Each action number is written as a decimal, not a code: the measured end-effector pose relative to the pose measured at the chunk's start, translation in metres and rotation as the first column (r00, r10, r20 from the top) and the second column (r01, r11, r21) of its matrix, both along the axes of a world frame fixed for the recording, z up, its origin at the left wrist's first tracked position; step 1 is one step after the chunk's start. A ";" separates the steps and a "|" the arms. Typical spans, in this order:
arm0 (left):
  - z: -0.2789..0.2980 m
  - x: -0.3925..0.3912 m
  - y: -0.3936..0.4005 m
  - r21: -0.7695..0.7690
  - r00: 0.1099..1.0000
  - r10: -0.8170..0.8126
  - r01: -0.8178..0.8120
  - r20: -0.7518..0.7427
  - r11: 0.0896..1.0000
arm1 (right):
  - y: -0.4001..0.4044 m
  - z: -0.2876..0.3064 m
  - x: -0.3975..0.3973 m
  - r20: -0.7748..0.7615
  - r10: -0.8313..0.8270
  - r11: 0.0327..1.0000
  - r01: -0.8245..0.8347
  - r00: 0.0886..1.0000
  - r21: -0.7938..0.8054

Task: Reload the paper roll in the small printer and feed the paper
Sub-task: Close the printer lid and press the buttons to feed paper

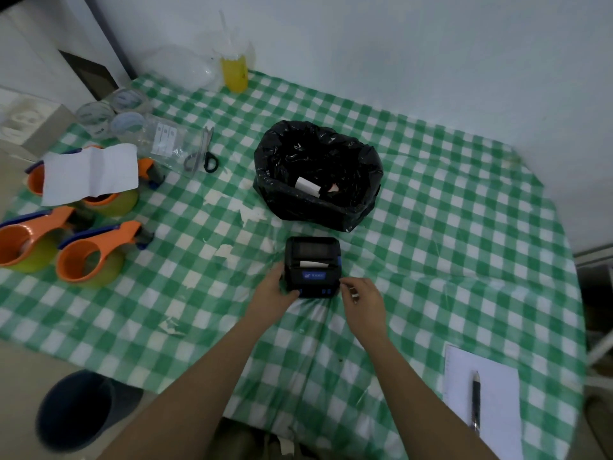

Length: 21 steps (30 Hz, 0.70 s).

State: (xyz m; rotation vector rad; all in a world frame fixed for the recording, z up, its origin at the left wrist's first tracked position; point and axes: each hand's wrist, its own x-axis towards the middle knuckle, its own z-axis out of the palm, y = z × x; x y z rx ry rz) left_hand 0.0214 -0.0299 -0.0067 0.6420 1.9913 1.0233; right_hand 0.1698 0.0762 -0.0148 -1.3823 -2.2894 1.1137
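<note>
A small black printer (312,265) with a blue label sits on the green checked tablecloth (431,227). Its lid is down and a short white strip of paper (313,263) shows at the slot. My left hand (277,293) grips the printer's left side and front corner. My right hand (363,298) is at the printer's right front corner, fingers curled, fingertips touching or nearly touching the casing.
A bin lined with a black bag (318,174), holding white paper scraps, stands just behind the printer. Orange tape dispensers (96,254) and a white sheet (89,174) lie at the left, scissors (204,152) behind them. A notepad with a pen (476,403) lies at the front right.
</note>
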 end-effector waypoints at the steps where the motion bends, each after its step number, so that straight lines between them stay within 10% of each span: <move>1: -0.001 0.001 -0.001 0.001 1.000 -0.004 0.004 -0.002 1.000 | -0.002 -0.001 0.003 0.005 -0.014 1.000 0.014 1.000 -0.011; 21: -0.007 0.003 0.006 -0.060 0.997 0.033 -0.037 -0.069 0.998 | -0.010 -0.007 0.008 0.009 -0.056 0.995 0.057 0.998 -0.085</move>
